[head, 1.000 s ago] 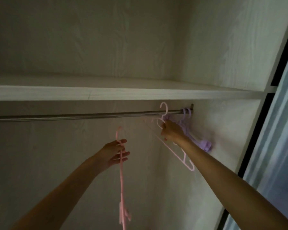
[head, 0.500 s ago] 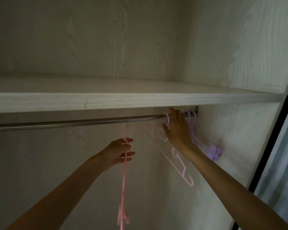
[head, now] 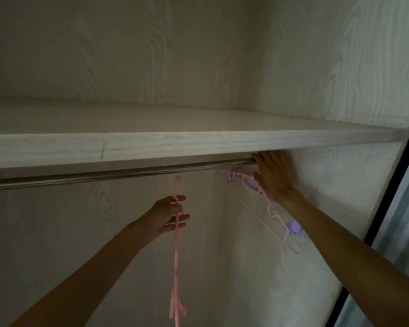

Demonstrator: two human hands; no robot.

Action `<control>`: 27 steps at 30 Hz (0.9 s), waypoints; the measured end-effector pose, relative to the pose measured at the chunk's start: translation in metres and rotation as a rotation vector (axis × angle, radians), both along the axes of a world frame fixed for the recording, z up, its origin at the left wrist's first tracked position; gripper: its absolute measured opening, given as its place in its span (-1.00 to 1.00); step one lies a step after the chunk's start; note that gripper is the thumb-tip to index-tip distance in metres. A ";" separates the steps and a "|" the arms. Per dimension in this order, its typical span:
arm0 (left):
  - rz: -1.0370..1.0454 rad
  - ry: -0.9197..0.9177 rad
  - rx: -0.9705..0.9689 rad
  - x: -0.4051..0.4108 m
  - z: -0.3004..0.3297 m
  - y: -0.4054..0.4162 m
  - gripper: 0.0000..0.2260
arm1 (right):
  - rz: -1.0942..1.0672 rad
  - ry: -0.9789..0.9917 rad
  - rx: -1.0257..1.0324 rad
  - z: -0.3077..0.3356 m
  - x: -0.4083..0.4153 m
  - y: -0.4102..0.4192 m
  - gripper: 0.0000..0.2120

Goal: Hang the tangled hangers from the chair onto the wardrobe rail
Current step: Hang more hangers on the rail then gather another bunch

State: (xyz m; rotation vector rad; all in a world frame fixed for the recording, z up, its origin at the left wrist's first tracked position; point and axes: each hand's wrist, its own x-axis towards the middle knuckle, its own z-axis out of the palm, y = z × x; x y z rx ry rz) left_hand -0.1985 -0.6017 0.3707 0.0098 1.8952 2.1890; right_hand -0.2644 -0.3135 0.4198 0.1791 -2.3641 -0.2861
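Two bare hands reach up under the pale wood-grain wardrobe shelf [head: 151, 147], one carrying hangers, the other at the rail.

The left hand [head: 169, 214] has its thumb and fingers curled round the neck of a thin pink plastic hanger [head: 176, 256], which hangs edge-on below it, the hook just under the shiny metal wardrobe rail [head: 118, 173] and not on it. The right hand [head: 270, 177] lies with fingers straight and relaxed, fingertips at the rail's right end under the shelf, gripping nothing that can be seen. Just beside its palm a pale pink plastic hanger [head: 273, 210] hangs from the rail, with lilac plastic hangers [head: 293, 226] behind it, close to the wardrobe's side wall [head: 340, 185].
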 end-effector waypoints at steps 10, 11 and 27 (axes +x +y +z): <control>-0.043 -0.037 0.005 0.004 0.006 0.022 -0.82 | 0.328 -0.114 -0.416 -0.016 0.061 -0.054 -0.62; -0.057 -0.056 0.015 0.006 0.007 0.027 -0.88 | 0.337 -0.330 -0.498 -0.019 0.077 -0.066 -0.59; 0.042 0.474 -0.797 0.024 0.055 0.066 -0.78 | 0.065 -0.583 -0.656 -0.035 0.106 -0.066 -0.60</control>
